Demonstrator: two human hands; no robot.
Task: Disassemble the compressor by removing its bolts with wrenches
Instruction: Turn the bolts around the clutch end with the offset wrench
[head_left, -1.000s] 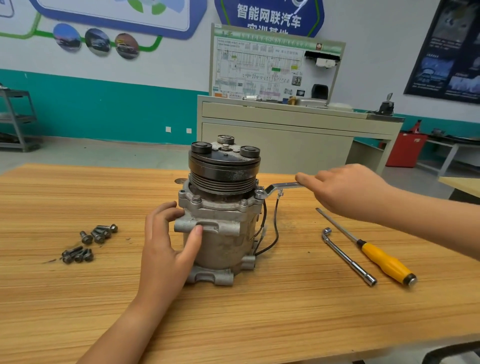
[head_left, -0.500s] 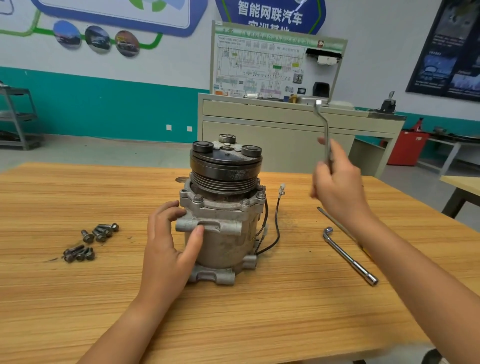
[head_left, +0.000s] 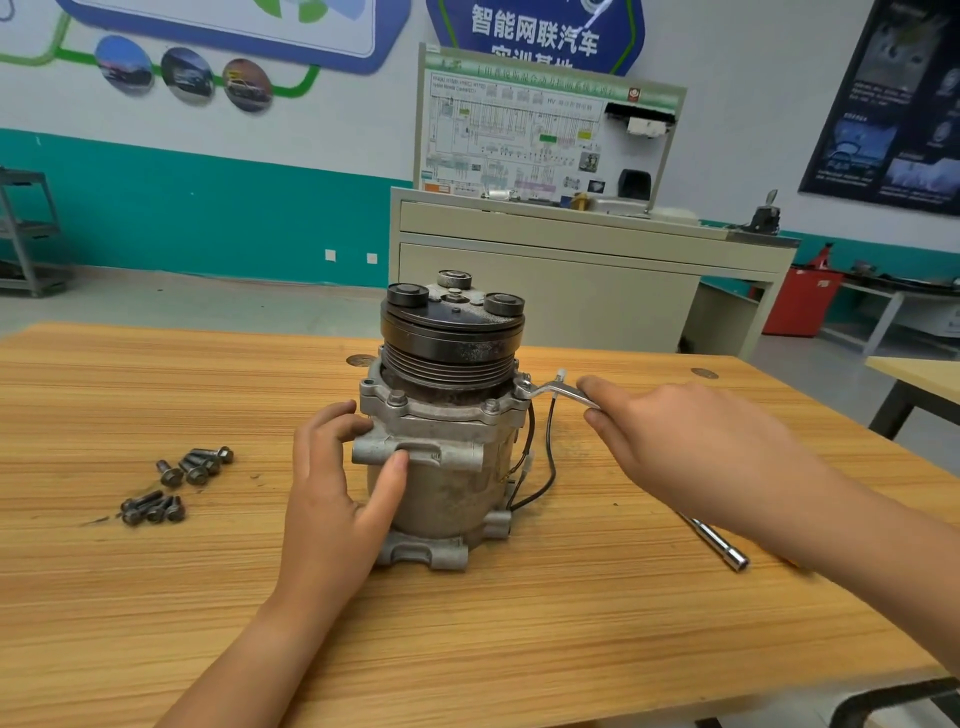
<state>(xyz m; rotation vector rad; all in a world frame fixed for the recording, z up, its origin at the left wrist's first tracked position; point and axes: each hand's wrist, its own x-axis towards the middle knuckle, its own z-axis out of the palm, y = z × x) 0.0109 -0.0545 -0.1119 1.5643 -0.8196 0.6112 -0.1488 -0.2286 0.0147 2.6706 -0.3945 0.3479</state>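
The grey metal compressor (head_left: 441, 467) stands upright on the wooden table (head_left: 467, 623), its black pulley on top. My left hand (head_left: 332, 499) grips the housing's left side, thumb on a front lug. My right hand (head_left: 691, 452) holds the handle of a bent silver wrench (head_left: 553, 389). The wrench head sits on a bolt at the flange's right corner. Other bolts (head_left: 397, 399) remain in the flange's front. Black wires hang down the compressor's right side.
Several removed bolts (head_left: 176, 483) lie in two small heaps on the table to the left. An L-shaped socket wrench (head_left: 722, 548) lies to the right, partly hidden under my right forearm. A cream cabinet with a display board (head_left: 545, 249) stands behind the table.
My right hand, which had lifted the wrench up off the compressor, has brought it back down onto the flange's right corner bolt. My left hand has stayed on the housing.
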